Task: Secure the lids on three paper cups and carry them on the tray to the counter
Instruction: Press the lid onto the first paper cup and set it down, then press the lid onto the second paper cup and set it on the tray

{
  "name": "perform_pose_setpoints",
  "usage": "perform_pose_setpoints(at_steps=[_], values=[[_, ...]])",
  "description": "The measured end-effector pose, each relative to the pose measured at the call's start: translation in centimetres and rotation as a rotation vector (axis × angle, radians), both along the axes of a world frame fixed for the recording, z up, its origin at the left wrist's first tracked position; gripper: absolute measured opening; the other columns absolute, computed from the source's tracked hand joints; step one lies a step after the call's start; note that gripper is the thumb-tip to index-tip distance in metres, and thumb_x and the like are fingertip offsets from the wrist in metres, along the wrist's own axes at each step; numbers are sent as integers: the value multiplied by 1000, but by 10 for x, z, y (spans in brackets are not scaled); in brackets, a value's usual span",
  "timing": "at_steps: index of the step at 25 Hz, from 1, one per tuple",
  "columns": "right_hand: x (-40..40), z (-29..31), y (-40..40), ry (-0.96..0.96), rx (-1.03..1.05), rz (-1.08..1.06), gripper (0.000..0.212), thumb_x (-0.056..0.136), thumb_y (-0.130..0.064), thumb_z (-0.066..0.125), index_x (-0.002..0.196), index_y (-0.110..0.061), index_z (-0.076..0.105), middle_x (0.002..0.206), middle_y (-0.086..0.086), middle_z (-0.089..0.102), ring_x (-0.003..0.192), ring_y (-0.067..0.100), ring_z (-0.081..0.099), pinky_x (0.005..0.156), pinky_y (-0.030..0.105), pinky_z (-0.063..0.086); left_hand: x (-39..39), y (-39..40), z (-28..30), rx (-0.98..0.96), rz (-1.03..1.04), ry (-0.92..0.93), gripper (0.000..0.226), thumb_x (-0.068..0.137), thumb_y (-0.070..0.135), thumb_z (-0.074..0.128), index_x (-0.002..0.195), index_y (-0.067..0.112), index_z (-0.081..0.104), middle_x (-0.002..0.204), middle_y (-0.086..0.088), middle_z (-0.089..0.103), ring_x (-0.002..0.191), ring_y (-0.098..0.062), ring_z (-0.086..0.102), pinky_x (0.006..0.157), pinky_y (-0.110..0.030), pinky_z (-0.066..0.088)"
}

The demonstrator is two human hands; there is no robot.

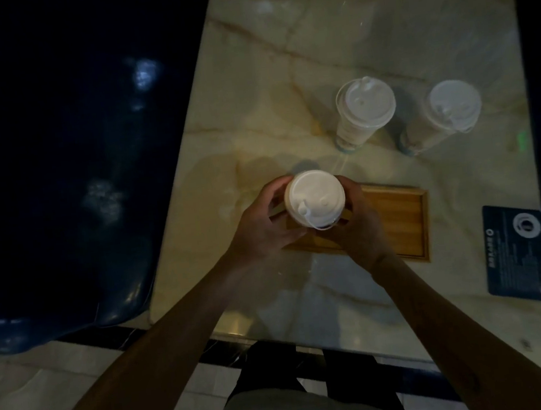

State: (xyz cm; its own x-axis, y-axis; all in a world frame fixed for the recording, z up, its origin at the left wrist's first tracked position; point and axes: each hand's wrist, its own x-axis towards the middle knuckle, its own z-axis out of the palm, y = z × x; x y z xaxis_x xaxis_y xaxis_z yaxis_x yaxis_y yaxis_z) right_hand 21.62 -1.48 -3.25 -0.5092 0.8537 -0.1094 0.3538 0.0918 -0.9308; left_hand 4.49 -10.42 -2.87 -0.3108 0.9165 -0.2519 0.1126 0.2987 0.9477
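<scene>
While gripped: cup (tray beneath)

Near cup body hidden under its lid and both hands. Tray left part covered. Card print unreadable, right edge lost in shadow.

Glossy veined marble tabletop, a smooth wooden tray, paper cups under matt white plastic lids

Dim room: a pale marble table beside a dark blue seat.
</scene>
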Motion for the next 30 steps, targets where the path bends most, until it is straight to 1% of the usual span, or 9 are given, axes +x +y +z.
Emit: perform_pose_setpoints(at_steps=[6, 12, 16, 19, 22, 24, 26, 28, 30], values=[[1, -6, -1, -7, 16, -17, 81, 61, -5, 91, 132, -4, 49, 117, -23, 53, 105, -27, 50, 83, -2, 42, 1, 6, 7, 9, -3, 111, 72, 68, 16, 87, 126, 34, 49, 114, 40, 59, 108, 16, 58, 86, -6, 48], [-5, -1, 2, -38, -24, -45, 85, 59, -11, 93, 131, -9, 50, 118, -10, 59, 107, -3, 55, 87, 3, 43, -3, 6, 8, 25, -21, 83, 74, 64, 31, 88, 127, 37, 50, 120, 24, 64, 115, 3, 62, 93, -17, 52], [-5, 10, -1, -149, -39, -63, 87, 59, -27, 93, 134, -22, 49, 119, -12, 60, 108, 7, 56, 87, 26, 47, -4, 6, 6, 21, -21, 55, 80, 58, 38, 87, 128, 45, 49, 121, 27, 63, 117, 3, 60, 95, -17, 51], [-9, 19, -5, -199, -64, -65, 88, 59, -33, 93, 135, -30, 48, 116, -17, 58, 108, 5, 54, 87, 26, 44, -4, 4, 3, 9, -31, 33, 95, 56, 35, 87, 141, 32, 43, 123, 25, 62, 117, 6, 59, 96, -12, 48], [-8, 22, -11, -199, -79, -54, 87, 62, -29, 92, 137, -22, 49, 133, -8, 59, 120, 12, 55, 99, 33, 46, -7, 0, 5, -2, -79, 141, 101, 56, 36, 85, 145, 31, 37, 128, 22, 57, 115, 15, 53, 95, -2, 40], [1, 21, -12, -322, -42, 17, 79, 73, -29, 85, 142, -17, 47, 143, 4, 55, 131, 20, 50, 109, 38, 41, -8, -6, 4, -13, -94, 168, 95, 60, 24, 87, 141, 35, 38, 124, 30, 54, 113, 15, 52, 92, 2, 37], [15, 25, -17, -615, 48, 223, 57, 93, -34, 63, 145, -21, 45, 150, 4, 47, 139, 22, 41, 113, 34, 34, -5, -16, 3, -61, -63, 124, 88, 64, 18, 89, 137, 33, 42, 122, 26, 54, 119, 0, 54, 99, -12, 45], [29, 32, -22, -774, 69, 310, 42, 101, -38, 44, 143, -31, 48, 150, 3, 46, 137, 24, 43, 109, 32, 35, 1, -29, 4, -149, -39, 125, 73, 64, 40, 85, 128, 36, 51, 115, 23, 58, 117, -5, 57, 98, -28, 50], [44, 37, -26, -846, 100, 384, 41, 101, -37, 45, 142, -31, 49, 150, 3, 48, 133, 24, 48, 104, 31, 39, 6, -41, 7, -245, -123, 278, 48, 62, 68, 65, 102, 41, 62, 102, 22, 66, 106, -7, 65, 90, -27, 52]])
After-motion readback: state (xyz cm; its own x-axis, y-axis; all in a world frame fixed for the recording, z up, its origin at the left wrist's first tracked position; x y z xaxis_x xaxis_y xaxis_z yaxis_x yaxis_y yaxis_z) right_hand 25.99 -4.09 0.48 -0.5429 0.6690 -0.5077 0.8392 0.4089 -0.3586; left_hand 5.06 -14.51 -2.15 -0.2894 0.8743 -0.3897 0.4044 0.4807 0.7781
